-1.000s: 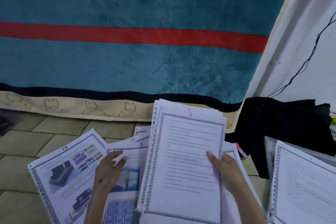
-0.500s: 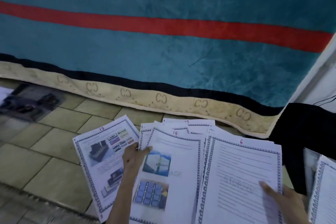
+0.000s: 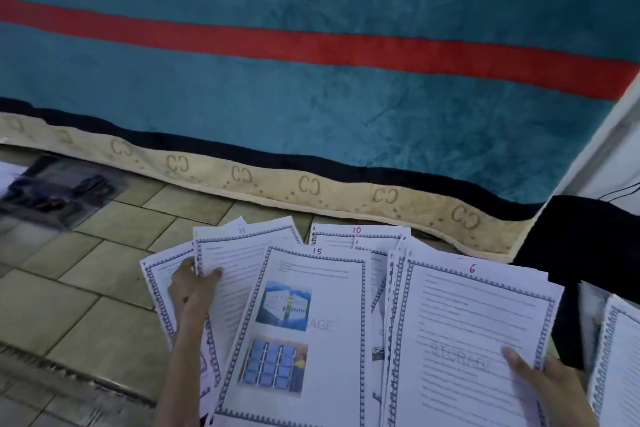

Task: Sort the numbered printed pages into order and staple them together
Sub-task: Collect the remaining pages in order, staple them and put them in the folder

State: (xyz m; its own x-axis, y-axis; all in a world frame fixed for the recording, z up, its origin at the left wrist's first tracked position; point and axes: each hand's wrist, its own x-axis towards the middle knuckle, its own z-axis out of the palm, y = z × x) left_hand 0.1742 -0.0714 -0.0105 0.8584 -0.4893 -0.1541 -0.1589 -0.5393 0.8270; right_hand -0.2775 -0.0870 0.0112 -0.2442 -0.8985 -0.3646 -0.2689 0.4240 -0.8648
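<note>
Nearest, lower right: right hand (image 3: 543, 381) grips the stack topped by page 6 (image 3: 474, 333) at its lower right corner, thumb flat on top, other fingers hidden beneath. Probably the ordered pile so far, held clear of the loose sheets to keep its sequence.

Lower centre: page 15 (image 3: 304, 329), two colour pictures, lies face up on the spread, overlapping neighbours on both sides. Likely left exposed since its turn comes late.

Left of that: left hand (image 3: 194, 288) pinches the left edge of a text page (image 3: 239, 260), thumb on top, fingers curled under the edge. Number at its head looks like 11, faint, not certain. Another bordered sheet lies under the hand, its number hidden. Pinch at the edge suits peeling one sheet off the fan to read its number.

Behind page 15: page 10 (image 3: 349, 236), only its top strip showing. Far right edge: a separate bordered sheet (image 3: 620, 367), cropped, number not visible.

No stapler in view; sorting judged to be mid-way, stapling not yet begun.

Room: bare tiled floor (image 3: 86, 274) open to the left of the fan, good for laying out sheets. Ahead, the fringed cream border of a teal rug (image 3: 311, 97) runs just beyond the page tops. Black cloth (image 3: 581, 239) crowds the right side. Dark blurred item (image 3: 59, 191) at far left, identity unclear.
</note>
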